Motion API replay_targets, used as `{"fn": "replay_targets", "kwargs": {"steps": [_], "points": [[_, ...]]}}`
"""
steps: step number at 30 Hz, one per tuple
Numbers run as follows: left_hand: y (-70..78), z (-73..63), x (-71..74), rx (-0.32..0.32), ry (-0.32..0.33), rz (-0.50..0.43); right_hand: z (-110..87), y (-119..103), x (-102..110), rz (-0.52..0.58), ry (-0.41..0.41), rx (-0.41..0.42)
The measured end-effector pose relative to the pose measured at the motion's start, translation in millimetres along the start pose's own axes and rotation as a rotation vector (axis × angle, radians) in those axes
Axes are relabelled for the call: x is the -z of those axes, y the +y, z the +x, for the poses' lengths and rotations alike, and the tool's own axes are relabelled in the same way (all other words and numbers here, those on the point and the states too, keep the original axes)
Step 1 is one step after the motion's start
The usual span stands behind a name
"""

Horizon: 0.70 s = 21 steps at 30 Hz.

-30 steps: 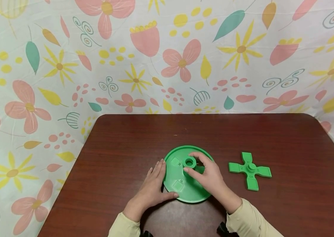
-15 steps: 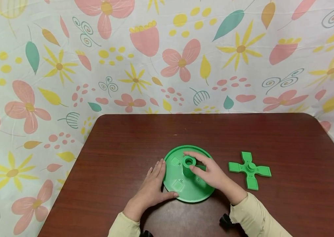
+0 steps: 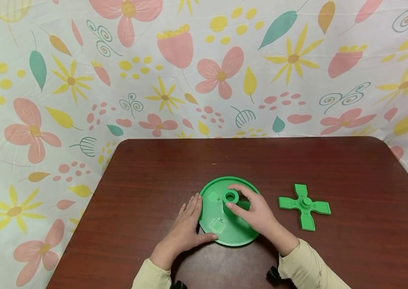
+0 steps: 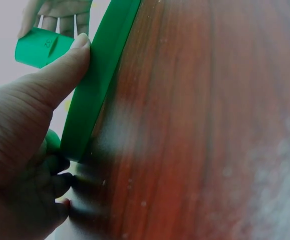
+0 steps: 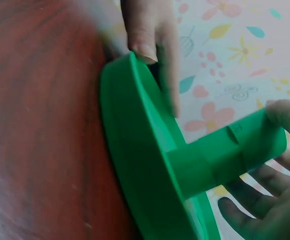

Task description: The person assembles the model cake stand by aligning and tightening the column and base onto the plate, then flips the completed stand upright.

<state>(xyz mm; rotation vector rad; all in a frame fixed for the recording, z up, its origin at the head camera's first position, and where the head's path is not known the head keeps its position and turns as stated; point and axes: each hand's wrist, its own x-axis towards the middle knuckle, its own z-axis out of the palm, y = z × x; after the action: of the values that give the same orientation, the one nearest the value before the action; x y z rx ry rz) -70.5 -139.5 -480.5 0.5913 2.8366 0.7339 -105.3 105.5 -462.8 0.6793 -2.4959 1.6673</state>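
Note:
A green round base with a raised rim and square recesses lies on the table. From its middle rises a hollow green tube with small marks on its side. My left hand holds the base at its left side, with the thumb at the front rim and fingers along the left edge. My right hand grips the upper part of the tube between thumb and index finger; its other fingers are behind the tube in the right wrist view.
A green cross-shaped piece with a round knob in its middle lies to the right of the base. The brown table ends at a flower-patterned cloth behind and at the sides.
My right hand first shifts its fingers back around the tube top, then returns forward with thumb and index finger on it. My left hand, the base and the cross-shaped piece stay in place.

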Motion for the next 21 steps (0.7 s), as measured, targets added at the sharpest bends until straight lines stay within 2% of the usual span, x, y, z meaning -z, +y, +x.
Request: {"fn": "replay_targets", "kwargs": {"steps": [5, 10, 13, 18, 21], "points": [[-0.3, 0.1, -0.2, -0.003, 0.001, -0.002, -1.1, -1.1, -5.8, -0.044, 0.073, 0.013], [0.1, -0.2, 0.3, 0.000, 0.001, -0.002, -1.0, -2.8, -5.0, -0.048, 0.070, 0.001], [0.3, -0.5, 0.6, -0.001, 0.003, -0.005, 0.0, -1.7, -1.8, -0.016, 0.030, 0.012], [0.2, -0.3, 0.4, 0.001, -0.003, -0.004, 5.6, 0.8, 7.6, 0.071, -0.113, 0.093], [0.0, -0.3, 0.2, 0.001, -0.004, -0.003, 8.2, 4.9, 11.6, 0.092, -0.183, 0.112]]}}
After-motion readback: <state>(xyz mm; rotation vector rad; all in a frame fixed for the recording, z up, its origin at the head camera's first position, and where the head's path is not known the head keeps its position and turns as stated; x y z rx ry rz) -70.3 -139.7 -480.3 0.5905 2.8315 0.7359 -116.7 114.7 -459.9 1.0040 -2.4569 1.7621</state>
